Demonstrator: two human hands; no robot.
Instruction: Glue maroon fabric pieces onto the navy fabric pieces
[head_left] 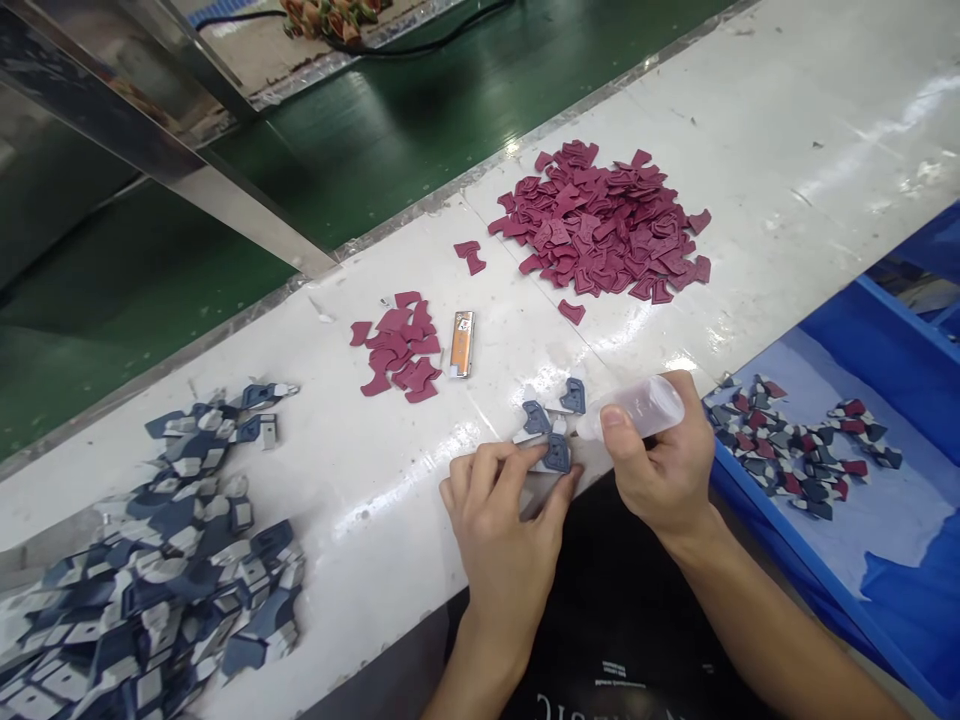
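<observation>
At the table's near edge my left hand (506,505) pinches a small blue-grey and white plastic piece (557,453) between thumb and fingers. Two similar blue-grey pieces, one nearer (535,418) and one farther (574,396), lie just beyond it. My right hand (664,455) is wrapped round a translucent squeeze bottle (645,405), thumb on its side. The bottle is tilted, its narrow tip pointing left toward the piece under my left hand. Whether the tip touches that piece I cannot tell.
A big heap of maroon pieces (607,225) lies beyond my hands, with a smaller maroon pile (401,348) and an orange lighter (462,345) to its left. Many blue-grey and white pieces (165,570) fill the left. A blue bin (847,570) at right holds assembled pieces (806,450).
</observation>
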